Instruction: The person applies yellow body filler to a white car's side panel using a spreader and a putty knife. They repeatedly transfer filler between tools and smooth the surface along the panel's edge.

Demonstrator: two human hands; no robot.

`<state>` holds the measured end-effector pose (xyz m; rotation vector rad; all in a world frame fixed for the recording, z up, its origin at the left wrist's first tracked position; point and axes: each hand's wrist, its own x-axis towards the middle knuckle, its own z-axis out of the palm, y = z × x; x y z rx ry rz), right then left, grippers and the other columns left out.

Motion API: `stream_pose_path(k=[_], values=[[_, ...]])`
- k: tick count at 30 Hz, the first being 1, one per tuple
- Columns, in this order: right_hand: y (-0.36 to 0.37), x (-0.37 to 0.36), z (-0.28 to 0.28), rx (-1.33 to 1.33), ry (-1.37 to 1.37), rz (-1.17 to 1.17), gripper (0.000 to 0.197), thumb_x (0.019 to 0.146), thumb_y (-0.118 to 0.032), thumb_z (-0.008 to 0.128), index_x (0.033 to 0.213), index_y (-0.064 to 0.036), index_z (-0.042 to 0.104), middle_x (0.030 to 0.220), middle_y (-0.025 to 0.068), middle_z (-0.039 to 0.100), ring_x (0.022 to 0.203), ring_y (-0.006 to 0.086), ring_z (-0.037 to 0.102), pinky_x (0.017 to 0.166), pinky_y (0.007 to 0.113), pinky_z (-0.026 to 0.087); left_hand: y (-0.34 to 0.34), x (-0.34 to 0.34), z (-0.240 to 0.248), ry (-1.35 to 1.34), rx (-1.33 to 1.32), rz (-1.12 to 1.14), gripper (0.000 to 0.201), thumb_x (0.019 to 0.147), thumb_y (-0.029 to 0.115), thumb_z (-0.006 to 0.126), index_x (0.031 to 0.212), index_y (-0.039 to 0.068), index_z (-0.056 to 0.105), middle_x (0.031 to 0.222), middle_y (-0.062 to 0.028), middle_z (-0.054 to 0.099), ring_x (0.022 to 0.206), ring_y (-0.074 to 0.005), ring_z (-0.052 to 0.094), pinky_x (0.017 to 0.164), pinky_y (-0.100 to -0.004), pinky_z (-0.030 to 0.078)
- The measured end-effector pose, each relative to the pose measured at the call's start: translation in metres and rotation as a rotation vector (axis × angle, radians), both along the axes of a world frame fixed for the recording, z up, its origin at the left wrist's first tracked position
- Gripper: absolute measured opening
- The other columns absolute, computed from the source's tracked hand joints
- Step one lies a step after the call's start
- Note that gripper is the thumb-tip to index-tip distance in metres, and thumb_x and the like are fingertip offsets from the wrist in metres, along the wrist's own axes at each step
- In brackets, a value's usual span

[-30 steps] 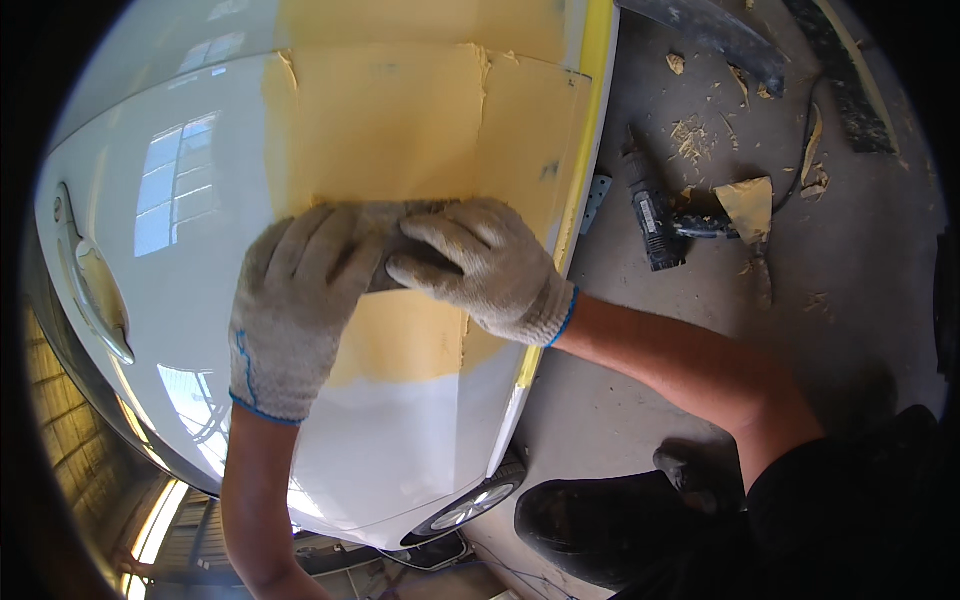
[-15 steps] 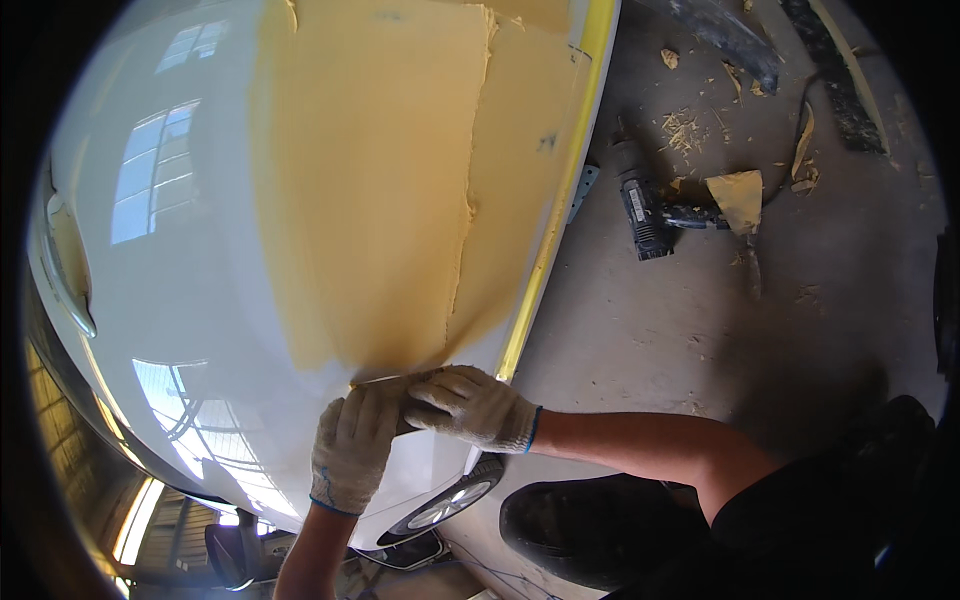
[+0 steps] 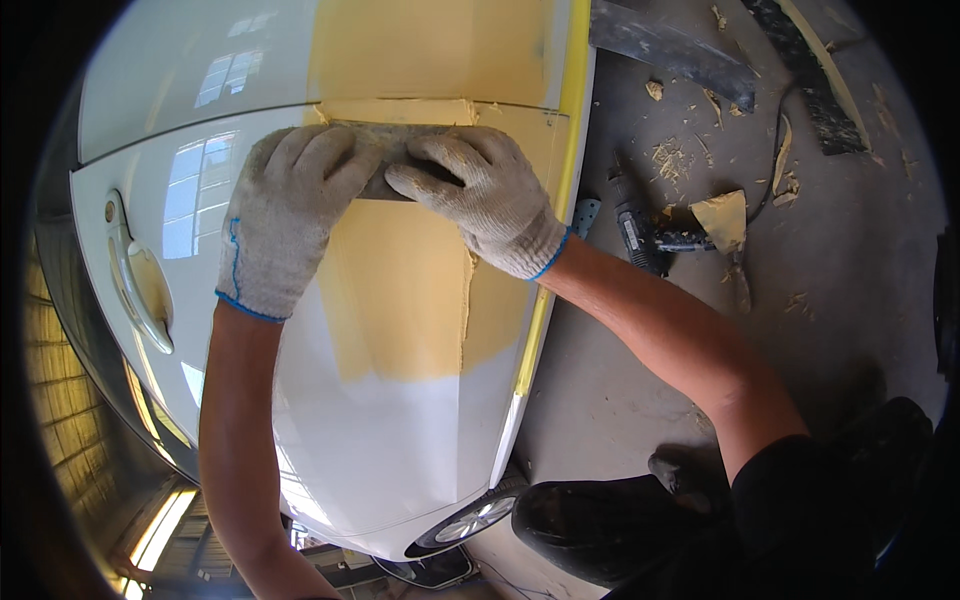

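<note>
Both of my hands wear off-white knitted gloves with blue cuffs. My left hand [image 3: 280, 205] and my right hand [image 3: 495, 190] are closed on a wide, flat grey spreader blade [image 3: 388, 186], one at each end. The blade lies crosswise against the white car's side panel [image 3: 400, 450], near the seam between two panels. A strip of tan-yellow filler [image 3: 400, 110] shows along its far edge. On the near side, smoothed filler [image 3: 390, 290] covers the panel, with a raised ragged ridge [image 3: 466, 300] along its right. My fingers hide much of the blade.
Yellow tape [image 3: 537, 335] runs along the panel's right edge. On the grey floor lie a black power tool [image 3: 640, 235], a filler-coated scraper [image 3: 722, 220], filler scraps [image 3: 672, 160] and dark strips [image 3: 680, 55]. A door handle [image 3: 135, 280] sticks out at left.
Both hands have moved the spreader blade away from me, from the near end of the filler patch up to the panel seam. The view has shifted too. Both hands keep their grip.
</note>
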<state>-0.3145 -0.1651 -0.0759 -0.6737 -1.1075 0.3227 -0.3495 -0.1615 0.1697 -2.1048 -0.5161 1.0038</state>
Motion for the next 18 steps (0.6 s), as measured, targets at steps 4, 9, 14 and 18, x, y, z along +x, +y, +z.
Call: stream_pose_path(k=[4,9,14,18], values=[[0.016,0.001,-0.008,-0.021,-0.047,-0.011,0.031,0.088,-0.015,0.072,0.118,-0.0251,0.076,0.117,-0.0023,0.065,0.106,0.023,0.061,0.09,0.039,0.055,0.018,-0.001,-0.008,0.025,0.023,0.0,0.033,0.084,0.021,0.069,0.117,0.016,0.072,0.114,-0.0009,0.066,0.113,-0.0213,0.064,0.101,-0.0396,0.054],[0.021,0.001,-0.009,-0.046,-0.079,-0.008,0.033,0.088,-0.015,0.072,0.12,-0.0263,0.075,0.119,-0.0022,0.063,0.109,0.0236,0.06,0.092,0.039,0.055,0.026,-0.001,-0.012,0.003,0.009,0.002,0.034,0.085,0.022,0.069,0.119,0.017,0.072,0.116,-0.0009,0.066,0.116,-0.0216,0.063,0.104,-0.0407,0.053],[0.029,-0.003,-0.013,-0.031,-0.081,-0.035,0.03,0.088,-0.017,0.073,0.116,-0.027,0.076,0.115,-0.0026,0.063,0.109,0.0229,0.06,0.09,0.039,0.056,0.033,-0.011,-0.014,0.009,0.014,0.007,0.035,0.086,0.023,0.069,0.12,0.017,0.071,0.117,-0.0013,0.066,0.116,-0.0224,0.064,0.104,-0.0418,0.053],[0.028,-0.012,-0.014,-0.055,-0.056,-0.047,0.029,0.087,-0.017,0.074,0.114,-0.0274,0.076,0.114,-0.0027,0.063,0.109,0.0234,0.06,0.089,0.039,0.056,0.031,-0.013,-0.017,-0.025,0.017,-0.013,0.036,0.085,0.022,0.069,0.12,0.016,0.072,0.116,-0.0019,0.066,0.113,-0.0224,0.065,0.103,-0.0416,0.053]])
